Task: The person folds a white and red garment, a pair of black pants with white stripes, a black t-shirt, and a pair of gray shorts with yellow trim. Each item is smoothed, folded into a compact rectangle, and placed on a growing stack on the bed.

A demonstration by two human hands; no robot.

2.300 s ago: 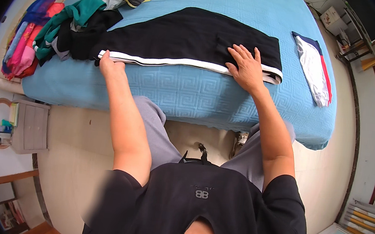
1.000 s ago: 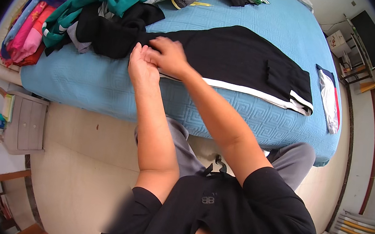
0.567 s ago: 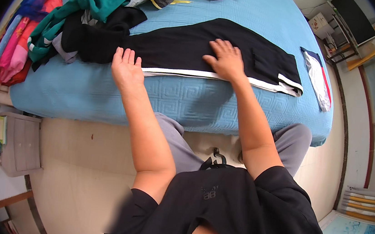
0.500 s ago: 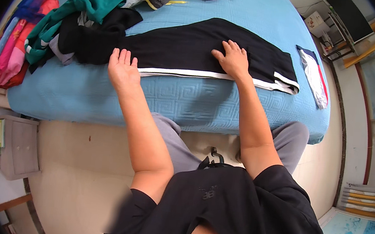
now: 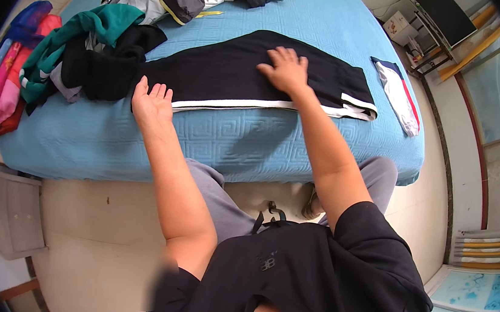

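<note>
Right hand (image 5: pixel 287 73) is spread over black garment (image 5: pixel 222 77), 1 o'clock; left hand (image 5: pixel 153 104) is held palm-up, unclenched, at 10 o'clock.

I wear the camera on my head, the left of two wide fisheyes set side by side, and it looks steeply down and forward over my black shirt (image 5: pixel 304 277). The shirt sits closest, at the lower edge; my left hand (image 5: pixel 154 107) and right hand (image 5: pixel 288 72) lie farther out over the bed (image 5: pixel 228 135), with a dark television (image 5: pixel 444 17) well beyond.
</note>
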